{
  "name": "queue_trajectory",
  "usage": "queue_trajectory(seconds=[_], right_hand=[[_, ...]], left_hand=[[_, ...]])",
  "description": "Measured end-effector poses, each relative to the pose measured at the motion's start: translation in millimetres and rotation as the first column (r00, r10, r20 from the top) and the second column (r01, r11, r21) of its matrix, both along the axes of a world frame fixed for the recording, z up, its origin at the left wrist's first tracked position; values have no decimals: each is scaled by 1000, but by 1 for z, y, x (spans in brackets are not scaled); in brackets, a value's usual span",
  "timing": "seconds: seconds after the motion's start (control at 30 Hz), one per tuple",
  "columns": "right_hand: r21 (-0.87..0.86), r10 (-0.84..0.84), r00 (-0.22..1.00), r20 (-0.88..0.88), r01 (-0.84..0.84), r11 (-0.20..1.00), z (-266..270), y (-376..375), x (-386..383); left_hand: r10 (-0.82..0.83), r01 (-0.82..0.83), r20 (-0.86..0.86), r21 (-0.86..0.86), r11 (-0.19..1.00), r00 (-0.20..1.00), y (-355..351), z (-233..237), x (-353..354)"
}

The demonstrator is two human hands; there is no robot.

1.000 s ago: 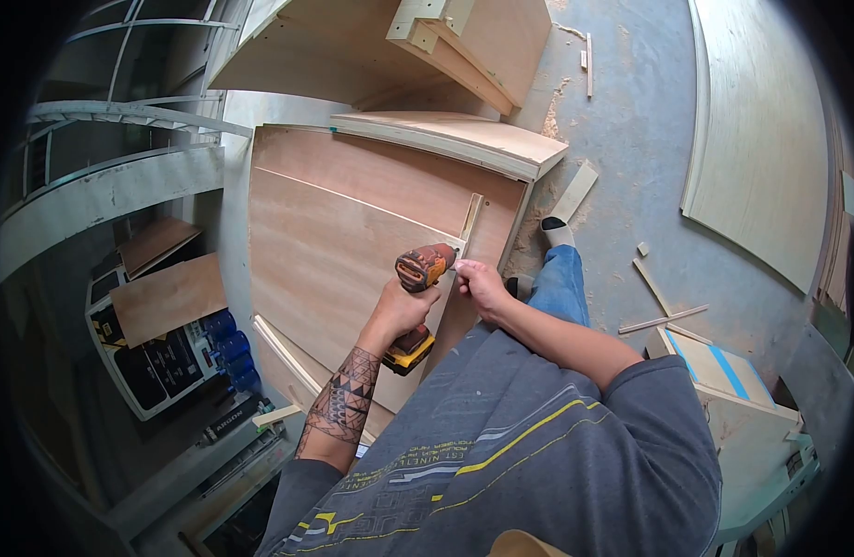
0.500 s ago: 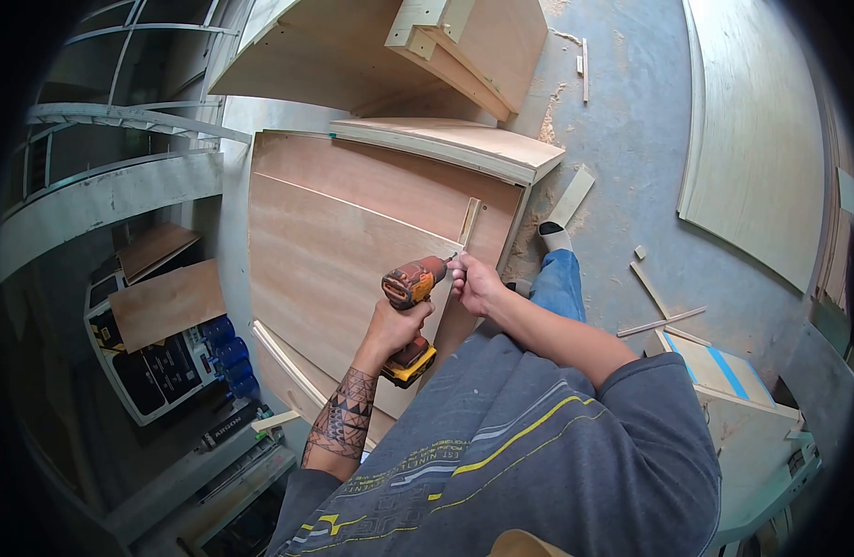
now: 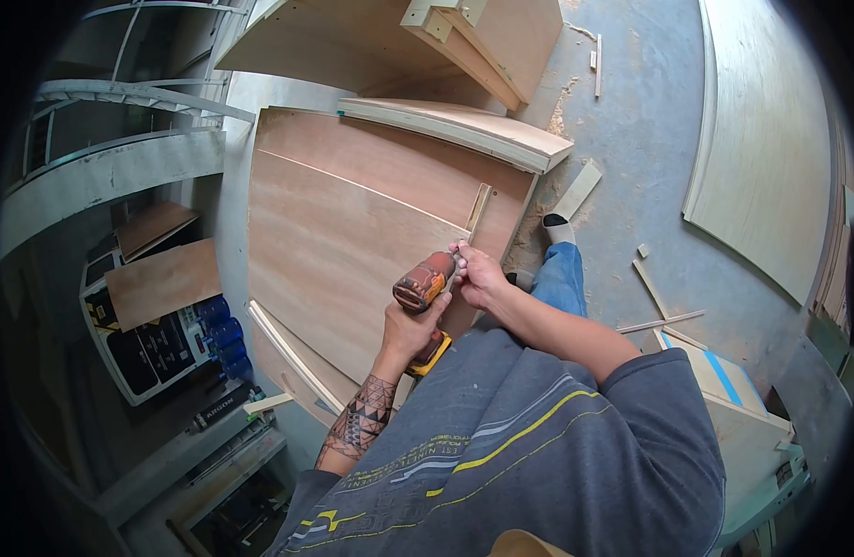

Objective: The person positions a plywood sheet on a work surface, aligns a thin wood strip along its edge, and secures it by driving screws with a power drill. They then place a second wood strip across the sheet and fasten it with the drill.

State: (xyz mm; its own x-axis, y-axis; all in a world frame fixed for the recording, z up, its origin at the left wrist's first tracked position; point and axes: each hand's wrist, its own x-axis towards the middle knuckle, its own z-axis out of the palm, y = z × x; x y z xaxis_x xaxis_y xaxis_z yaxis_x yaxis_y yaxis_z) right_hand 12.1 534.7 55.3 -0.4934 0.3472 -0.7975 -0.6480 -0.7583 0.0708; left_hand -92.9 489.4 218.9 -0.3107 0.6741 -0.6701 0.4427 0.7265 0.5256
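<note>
My left hand (image 3: 412, 327) is wrapped around the handle of a cordless impact driver (image 3: 425, 282) with a worn reddish-orange body and a yellow battery at its base. At the driver's nose, the fingers of my right hand (image 3: 482, 278) are pinched together; what they hold is hidden. Both hands are above the near right part of a large plywood panel (image 3: 352, 218). Just beyond my fingertips, a short narrow wood strip (image 3: 480, 208) lies on the panel assembly.
A plywood box piece (image 3: 464, 135) borders the work, with a larger cabinet (image 3: 352, 51) behind. My foot (image 3: 557, 228) is near a wood offcut (image 3: 578, 190) on the dusty floor. Sheet plywood (image 3: 766, 148) lies right; a blue-taped wooden box (image 3: 724, 381) stands nearer. Metal railing (image 3: 134, 93) is left.
The driver has tilted and come closer to my right fingers, so the bit seen earlier is now hidden. The whole view has shifted slightly.
</note>
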Motion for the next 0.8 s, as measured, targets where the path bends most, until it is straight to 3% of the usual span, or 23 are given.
queue_trajectory(seconds=[0.13, 0.3, 0.5, 0.73, 0.8], right_hand=[[26, -7, 1000, 17, 7, 1000, -1, -3, 1], [-58, -80, 996, -29, 78, 995, 8, 1, 2], [-87, -57, 997, -49, 52, 995, 11, 1, 6], [-90, -33, 999, -34, 30, 995, 12, 6, 5], [-77, -24, 999, -45, 20, 997, 8, 4, 6]], left_hand=[[-32, 33, -41, 43, 999, 999, -3, -13, -2], [-8, 9, 54, -21, 1000, 999, 8, -1, 2], [-22, 22, 4, -129, 991, 1000, 15, 2, -2], [-50, 48, -13, -81, 996, 999, 11, -3, -5], [15, -12, 31, -79, 997, 999, 9, -3, -4]])
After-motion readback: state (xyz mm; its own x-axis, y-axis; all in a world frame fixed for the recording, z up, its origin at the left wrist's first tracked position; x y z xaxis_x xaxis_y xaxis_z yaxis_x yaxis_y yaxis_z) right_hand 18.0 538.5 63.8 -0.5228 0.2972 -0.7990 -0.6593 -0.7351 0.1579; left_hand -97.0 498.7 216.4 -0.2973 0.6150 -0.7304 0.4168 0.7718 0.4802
